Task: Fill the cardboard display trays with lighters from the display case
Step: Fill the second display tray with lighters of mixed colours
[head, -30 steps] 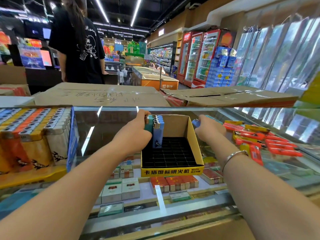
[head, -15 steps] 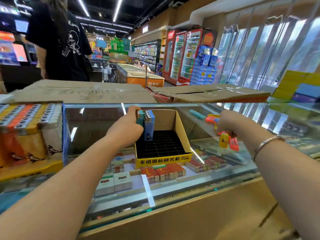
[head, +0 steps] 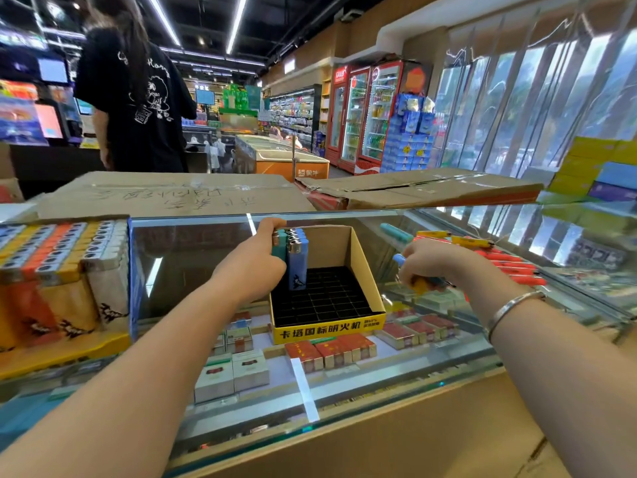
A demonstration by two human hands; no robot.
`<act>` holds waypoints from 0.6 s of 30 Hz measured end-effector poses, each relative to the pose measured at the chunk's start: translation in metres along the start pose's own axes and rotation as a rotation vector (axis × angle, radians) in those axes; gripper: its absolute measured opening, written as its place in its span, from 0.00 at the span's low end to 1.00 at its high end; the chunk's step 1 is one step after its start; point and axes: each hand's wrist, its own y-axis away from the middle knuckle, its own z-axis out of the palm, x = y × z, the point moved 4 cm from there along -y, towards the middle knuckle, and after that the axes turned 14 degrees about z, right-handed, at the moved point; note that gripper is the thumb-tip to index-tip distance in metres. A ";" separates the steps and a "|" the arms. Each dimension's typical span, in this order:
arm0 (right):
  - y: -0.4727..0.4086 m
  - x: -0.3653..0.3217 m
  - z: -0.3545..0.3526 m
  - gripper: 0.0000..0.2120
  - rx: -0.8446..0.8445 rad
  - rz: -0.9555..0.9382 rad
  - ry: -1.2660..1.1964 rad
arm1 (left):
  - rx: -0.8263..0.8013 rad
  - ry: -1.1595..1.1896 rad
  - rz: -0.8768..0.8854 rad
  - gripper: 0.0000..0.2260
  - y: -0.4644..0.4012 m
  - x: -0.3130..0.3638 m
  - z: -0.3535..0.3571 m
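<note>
Left hand [head: 253,270] grips a small bunch of upright lighters [head: 293,258], teal and blue, metal heads up, at the back left corner of the tray [head: 362,257]; their bases sit low over the black grid. Right hand [head: 432,265] is curled round a few more lighters [head: 425,282], yellow and blue ends showing under the fingers, just right of the tray above the glass; how many it holds cannot be told. A metal bangle [head: 510,308] sits on the right wrist.

Tray: open cardboard box, yellow front with black print, black divider grid inside, cells bare apart from the spot under the left hand. It stands on the glass counter [head: 193,257].

Loose lighters [head: 510,267] lie flat on the glass to the right, mostly red in a row, two yellow ones behind them, one teal one nearer the tray's back right corner.

Far left on the counter: a full tray [head: 58,270] packed with upright lighters in orange, yellow and white rows, blue side wall facing the empty tray.

Under the glass: cigarette packs [head: 331,353], red ones below the tray, white ones further left.

Behind the counter: flattened cardboard sheets [head: 165,194], one with handwriting. Beyond, a person [head: 138,98] in a black printed T-shirt stands back to camera; drink fridges [head: 362,115] and a chest freezer [head: 286,160] further off
</note>
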 end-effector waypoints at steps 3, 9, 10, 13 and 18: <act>-0.002 -0.008 0.000 0.14 -0.040 -0.084 -0.199 | -0.024 -0.024 0.010 0.25 -0.001 0.002 -0.002; 0.011 -0.057 -0.027 0.09 -0.028 -0.341 -0.810 | -0.124 0.001 -0.047 0.21 -0.002 0.001 -0.011; 0.017 -0.067 -0.029 0.09 -0.075 -0.408 -0.888 | -0.158 -0.010 -0.064 0.21 -0.001 0.001 -0.013; 0.032 -0.097 -0.027 0.08 -0.215 -0.557 -0.987 | -0.229 -0.021 -0.107 0.22 0.000 0.003 -0.021; 0.044 -0.124 0.002 0.06 -0.389 -0.719 -1.061 | -0.178 0.116 -0.066 0.27 0.001 0.012 -0.040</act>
